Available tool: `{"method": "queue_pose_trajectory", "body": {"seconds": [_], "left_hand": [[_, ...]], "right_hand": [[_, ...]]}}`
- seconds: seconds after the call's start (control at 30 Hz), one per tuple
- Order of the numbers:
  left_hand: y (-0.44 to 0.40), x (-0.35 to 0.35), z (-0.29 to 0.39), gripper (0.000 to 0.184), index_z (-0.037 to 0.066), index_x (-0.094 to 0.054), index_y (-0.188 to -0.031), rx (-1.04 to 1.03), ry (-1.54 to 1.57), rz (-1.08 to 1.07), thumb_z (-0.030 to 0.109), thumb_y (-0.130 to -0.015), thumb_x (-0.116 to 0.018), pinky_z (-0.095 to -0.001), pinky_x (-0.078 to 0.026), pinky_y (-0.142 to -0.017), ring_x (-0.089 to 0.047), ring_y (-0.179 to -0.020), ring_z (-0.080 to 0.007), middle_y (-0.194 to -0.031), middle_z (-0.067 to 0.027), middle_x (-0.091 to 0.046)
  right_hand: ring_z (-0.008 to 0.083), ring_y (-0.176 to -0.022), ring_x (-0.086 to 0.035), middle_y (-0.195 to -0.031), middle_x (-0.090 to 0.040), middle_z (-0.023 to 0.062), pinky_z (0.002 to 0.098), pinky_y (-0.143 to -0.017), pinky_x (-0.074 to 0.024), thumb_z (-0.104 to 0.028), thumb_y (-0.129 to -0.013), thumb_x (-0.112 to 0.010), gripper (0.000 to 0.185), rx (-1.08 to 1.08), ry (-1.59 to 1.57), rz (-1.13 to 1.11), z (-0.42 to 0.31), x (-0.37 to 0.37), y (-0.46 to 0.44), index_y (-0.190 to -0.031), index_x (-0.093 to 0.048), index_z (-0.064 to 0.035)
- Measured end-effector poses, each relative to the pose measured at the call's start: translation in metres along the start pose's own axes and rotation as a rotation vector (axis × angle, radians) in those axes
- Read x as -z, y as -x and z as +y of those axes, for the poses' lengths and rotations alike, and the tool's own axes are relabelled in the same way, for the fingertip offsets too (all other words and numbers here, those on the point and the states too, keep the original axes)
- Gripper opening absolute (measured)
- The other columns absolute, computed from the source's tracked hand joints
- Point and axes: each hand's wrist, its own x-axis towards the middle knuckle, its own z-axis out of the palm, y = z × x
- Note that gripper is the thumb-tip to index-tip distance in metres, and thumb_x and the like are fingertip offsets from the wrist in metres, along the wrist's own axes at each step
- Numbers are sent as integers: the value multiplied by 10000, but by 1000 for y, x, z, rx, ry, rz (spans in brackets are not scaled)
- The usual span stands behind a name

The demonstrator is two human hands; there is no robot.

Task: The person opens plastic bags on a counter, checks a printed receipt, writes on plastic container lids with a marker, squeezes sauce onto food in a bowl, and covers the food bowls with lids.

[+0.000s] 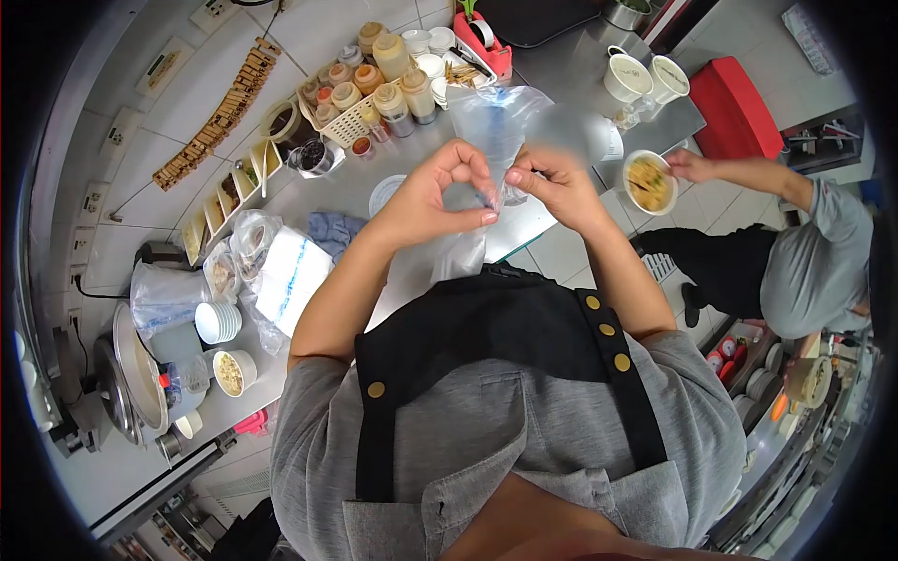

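Note:
A thin clear plastic bag point(493, 117) with faint blue print hangs between my two hands above the steel counter point(369, 168). My left hand point(441, 192) pinches the bag's edge between thumb and fingertips. On the other side, my right hand point(561, 192) is closed on the bag too, thumb pressed against the fingers. More clear plastic point(460, 257) shows below my hands, close to the black apron. A round clear lid point(385, 194) lies on the counter beside my left wrist.
A white basket point(379, 114) of sauce bottles stands at the back. A red tape dispenser point(488, 42) and lidded tubs point(627, 77) sit farther right. Stacked white bowls point(218, 323) are at left. A co-worker's hand point(690, 166) holds a bowl of food point(649, 182) nearby.

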Motion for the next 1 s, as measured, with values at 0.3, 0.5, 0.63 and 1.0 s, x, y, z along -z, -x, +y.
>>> {"method": "queue_pose_trajectory", "body": {"seconds": [0.3, 0.5, 0.63, 1.0], "left_hand": [[13, 11, 11, 270, 67, -610, -1004, 55, -426, -245, 159, -805, -767, -340, -425, -916, -554, -1040, -176, -1002, -31, -641], [10, 4, 2, 214, 54, -653, -953, 57, -557, -110, 185, -825, -764, -342, -447, -874, -583, -971, -202, -984, -51, -645], [17, 5, -4, 255, 45, -636, -915, 122, 53, -56, 266, -863, -754, -335, -477, -819, -612, -877, -182, -950, -46, -645], [-23, 44, -46, 406, 46, -550, -1250, -17, 770, 255, 327, -963, -606, -389, -514, -887, -635, -1020, -220, -1056, -89, -669]], "right_hand": [[165, -782, -565, -762, -590, 29, 328, -787, -459, -308, -980, -608, 317, 75, -450, -174, 8, -4, 10, -796, -609, -50], [94, -745, -531, -779, -578, -1, 262, -704, -436, -203, -961, -644, 241, 54, -64, -178, -8, -15, 14, -819, -599, -14], [69, -735, -527, -786, -567, -14, 237, -682, -433, -234, -995, -598, 256, 17, -328, -175, 3, -3, 13, -851, -597, -23], [222, -922, -648, -922, -657, 86, 386, -870, -526, -316, -1029, -503, 257, 247, -1197, -269, 29, 26, -37, -1044, -555, -65]]}}
